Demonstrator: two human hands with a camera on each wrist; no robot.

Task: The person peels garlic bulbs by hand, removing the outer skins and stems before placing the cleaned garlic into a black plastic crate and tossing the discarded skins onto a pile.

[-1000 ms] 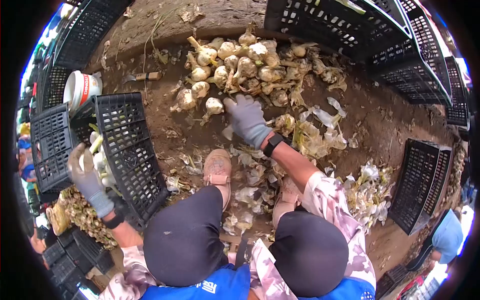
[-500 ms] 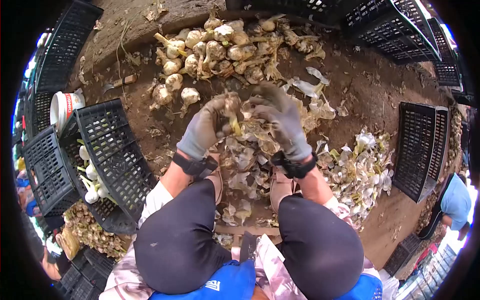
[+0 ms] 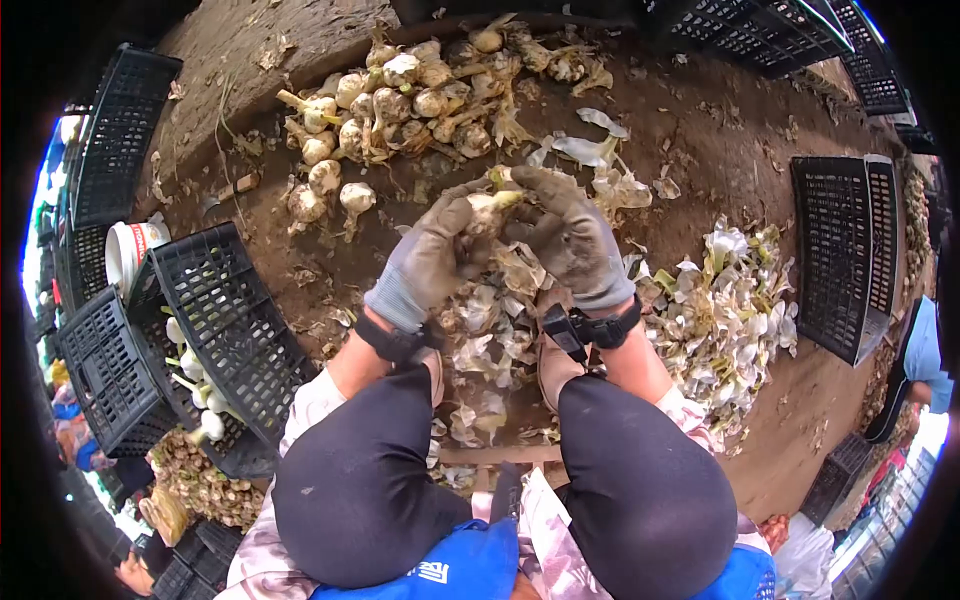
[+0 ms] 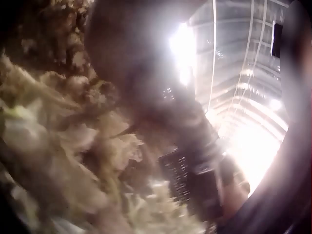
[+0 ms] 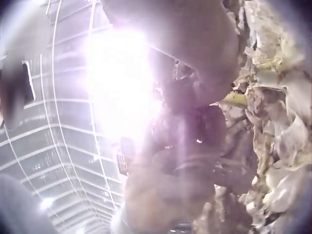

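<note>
the two wrist views look past the blurred gloves to a pale ribbed roof [image 4: 239, 73], which the head view leaves out; in the right one a strong glare washes over the middle, with papery skins [image 5: 287, 141] filling the far edge. only the head view makes out the garlic bulb [image 3: 490, 208] and the whole floor [image 3: 720, 170] around it.

ahead lies a heap of untrimmed garlic [image 3: 410, 105], a few bulbs loose at its near side, and a wooden-handled tool [image 3: 235, 188] left of them. at the left a tilted black crate [image 3: 225, 335] holds pale bulbs [image 3: 190, 360], a white bucket [image 3: 128, 250] just behind it. on the right, a pile of shed skins [image 3: 720, 325] sits near another black crate [image 3: 835, 255]. the person's knees [image 3: 380, 475] cover the floor closest in.

the garlic bulb is up between the gloved hands, above the scattered skins, its stem toward the right. the left hand [image 3: 430, 245] grips it with bent fingers, partly hiding it; the right hand [image 3: 572, 240] curls in beside the stem, though whether it pinches anything i cannot tell.
</note>
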